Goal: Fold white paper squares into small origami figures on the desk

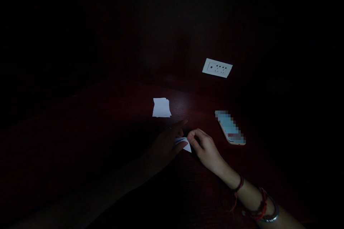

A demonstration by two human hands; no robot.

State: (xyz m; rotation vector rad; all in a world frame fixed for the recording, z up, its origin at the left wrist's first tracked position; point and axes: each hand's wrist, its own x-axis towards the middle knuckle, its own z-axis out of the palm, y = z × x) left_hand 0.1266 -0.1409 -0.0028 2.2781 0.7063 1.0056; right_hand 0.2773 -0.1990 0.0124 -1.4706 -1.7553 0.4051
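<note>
A small white folded paper (pixel 185 147) with a pointed corner lies low over the dark red table, between my two hands. My left hand (pixel 167 145), in deep shadow, has its thumb across the paper's near side and its index finger stretched out beyond it; its other fingers are mostly hidden. My right hand (pixel 204 147) pinches the paper's upper right corner between thumb and index finger. Just beyond my hands sits a short stack of white paper squares (pixel 161 107), its edges not quite lined up.
To the right, a phone (pixel 230 128) in a pale case lies face up with its screen lit and blurred. A white wall socket (pixel 217 68) is set in the dark upright panel behind the table (pixel 185 102). Surroundings are mostly black.
</note>
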